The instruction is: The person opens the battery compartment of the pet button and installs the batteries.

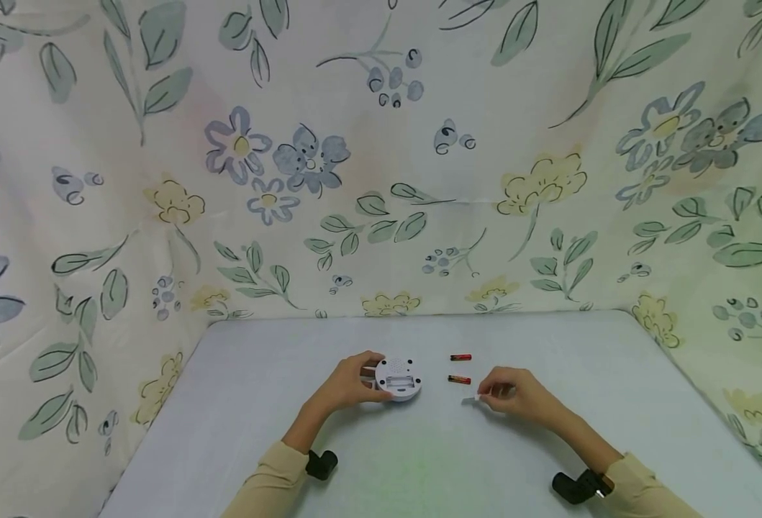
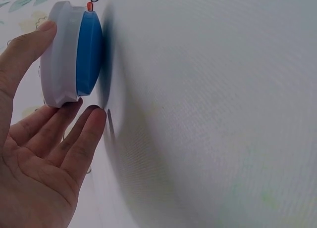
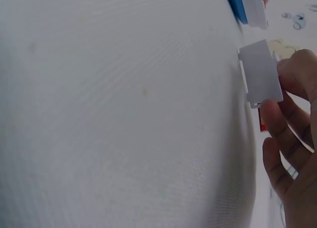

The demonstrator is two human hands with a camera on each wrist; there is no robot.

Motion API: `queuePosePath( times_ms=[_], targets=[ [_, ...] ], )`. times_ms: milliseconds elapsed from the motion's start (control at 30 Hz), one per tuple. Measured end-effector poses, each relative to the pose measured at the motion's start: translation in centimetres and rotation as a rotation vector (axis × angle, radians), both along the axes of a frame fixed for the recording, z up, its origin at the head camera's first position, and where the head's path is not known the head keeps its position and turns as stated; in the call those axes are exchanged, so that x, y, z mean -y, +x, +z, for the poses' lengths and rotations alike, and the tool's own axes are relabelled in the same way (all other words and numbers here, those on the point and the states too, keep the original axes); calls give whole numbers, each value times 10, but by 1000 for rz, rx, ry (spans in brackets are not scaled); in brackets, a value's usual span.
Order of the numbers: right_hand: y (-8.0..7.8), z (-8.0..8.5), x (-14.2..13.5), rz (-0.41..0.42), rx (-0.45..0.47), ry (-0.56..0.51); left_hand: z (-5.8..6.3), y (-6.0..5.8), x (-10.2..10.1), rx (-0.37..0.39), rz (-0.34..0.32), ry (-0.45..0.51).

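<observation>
compartment (image 1: 400, 383) (uncovered) faces up; right fingers (image 3: 278, 123) pinch a white cover (image 3: 261, 72)

Soft, muted light lies fairly evenly over the white surface (image 1: 432, 460), faintly greenish toward the middle of its near edge, with diffuse shadows beneath the left hand (image 1: 350, 383) and right hand (image 1: 524, 393). Both wrist views are greyer and softly focused, the left one showing a broad, blurred shadow beside the round device (image 2: 69, 55).

Floral fabric (image 1: 381, 158) (blue, yellow and green motifs) hangs behind a whitish table (image 1: 419, 460).
</observation>
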State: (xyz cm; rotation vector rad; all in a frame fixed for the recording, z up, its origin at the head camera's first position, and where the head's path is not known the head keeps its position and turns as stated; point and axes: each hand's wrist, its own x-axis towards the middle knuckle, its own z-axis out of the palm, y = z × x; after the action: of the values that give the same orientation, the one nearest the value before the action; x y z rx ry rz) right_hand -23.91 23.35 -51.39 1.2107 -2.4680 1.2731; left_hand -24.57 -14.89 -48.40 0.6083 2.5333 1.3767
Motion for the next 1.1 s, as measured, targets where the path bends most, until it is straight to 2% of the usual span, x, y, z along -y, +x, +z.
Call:
queuePosePath(
  times_ms=[167, 400, 733, 967, 1100],
  targets=[
    [-1, -2, -1, 47, 47, 5, -1, -1, 0, 3, 4, -5],
    [1, 2, -1, 35, 47, 17, -1, 0, 1, 2, -1, -3],
    [-7, 2, -9, -56, 77, 30, -2, 0, 1, 7, -8, -6],
    [-24, 2, -14, -191, 124, 37, -1, 1, 1, 9, -1, -10],
    [-33, 4, -14, -225, 122, 45, -1, 1, 1, 15, 2, -13]
  ],
)
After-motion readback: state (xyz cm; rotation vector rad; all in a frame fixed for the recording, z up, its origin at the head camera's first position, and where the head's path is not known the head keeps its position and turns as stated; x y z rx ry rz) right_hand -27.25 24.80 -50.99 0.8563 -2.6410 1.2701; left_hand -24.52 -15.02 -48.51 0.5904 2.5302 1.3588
